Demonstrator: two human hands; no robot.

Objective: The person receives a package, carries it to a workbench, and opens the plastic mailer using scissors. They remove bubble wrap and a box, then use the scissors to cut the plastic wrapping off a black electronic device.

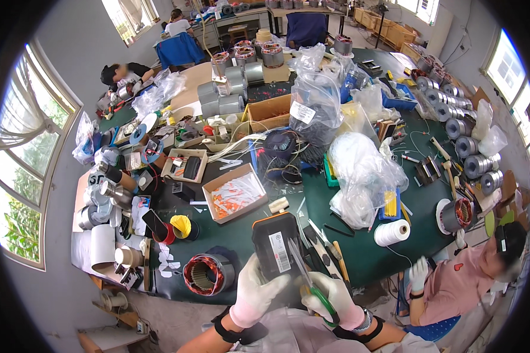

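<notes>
My left hand (254,292), in a white glove, grips the lower left side of a black plastic case (264,240) with an orange edge and a white label. The case is tilted up in front of me at the table's near edge. In my gloved right hand (334,297) are scissors (323,306) with green handles. Their blades point up and lie across the right side of the case; I cannot tell whether they touch it. To the left of my hands stands a stator (208,274) with red-wrapped copper windings.
A carton (234,193) of white and orange strips lies beyond the case. A thread spool (392,233), a mallet (279,205) and a plastic bag (365,176) are on the green table (288,200). A co-worker in pink (462,273) sits at the right; others work farther back.
</notes>
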